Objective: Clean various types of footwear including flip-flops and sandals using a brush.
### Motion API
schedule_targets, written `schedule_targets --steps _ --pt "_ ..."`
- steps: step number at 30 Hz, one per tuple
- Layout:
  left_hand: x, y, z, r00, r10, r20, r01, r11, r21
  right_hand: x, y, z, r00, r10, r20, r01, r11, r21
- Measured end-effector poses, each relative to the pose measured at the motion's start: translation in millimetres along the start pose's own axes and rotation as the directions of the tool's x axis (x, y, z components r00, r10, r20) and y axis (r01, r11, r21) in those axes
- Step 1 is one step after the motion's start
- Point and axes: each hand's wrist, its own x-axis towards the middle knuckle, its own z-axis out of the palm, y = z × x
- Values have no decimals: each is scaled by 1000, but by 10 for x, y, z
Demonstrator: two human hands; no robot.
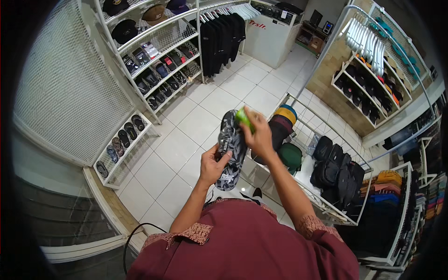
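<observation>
A slide sandal (pixel 238 147) with a grey and black leaf-like pattern is held up before my chest, its heel end nearest me. My left hand (pixel 214 164) grips it from the left side, thumb over the strap area. White lettering marks the heel. In my right hand (pixel 258 131) is a bright green object (pixel 245 119), perhaps a cloth or sponge, pressed at or just over the toe end. That hand is slightly blurred, and its fingers partly hide the green object.
At left stands a low white rack (pixel 120 150) with several sandals. Farther back, a white shelf (pixel 159 52) bears caps and footwear beside hanging black shirts (pixel 218 42). To the right, a white-framed display table (pixel 325 122) holds caps (pixel 289 155) and black bags (pixel 337 164). White tiles (pixel 189 143) cover the floor.
</observation>
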Motion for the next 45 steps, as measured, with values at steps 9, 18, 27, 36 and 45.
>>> schedule_targets --steps 9,18,27,36,45 --pt "-8 24 34 997 -14 81 16 1000 -19 245 -52 -108 995 -7 104 16 997 -77" --pt "32 112 -26 994 -22 107 18 999 32 227 34 -135 998 55 9 -54 993 -101" --pt "168 65 -118 1000 -5 10 5 1000 1 -394 -19 64 995 -99 -31 95 991 -98" --pt "341 101 -316 997 3 -83 -2 1000 7 -782 -235 122 978 -164 129 144 977 156" --pt "312 1 -196 991 -12 -131 4 998 -62 -349 -141 165 997 -74 4 73 997 24"
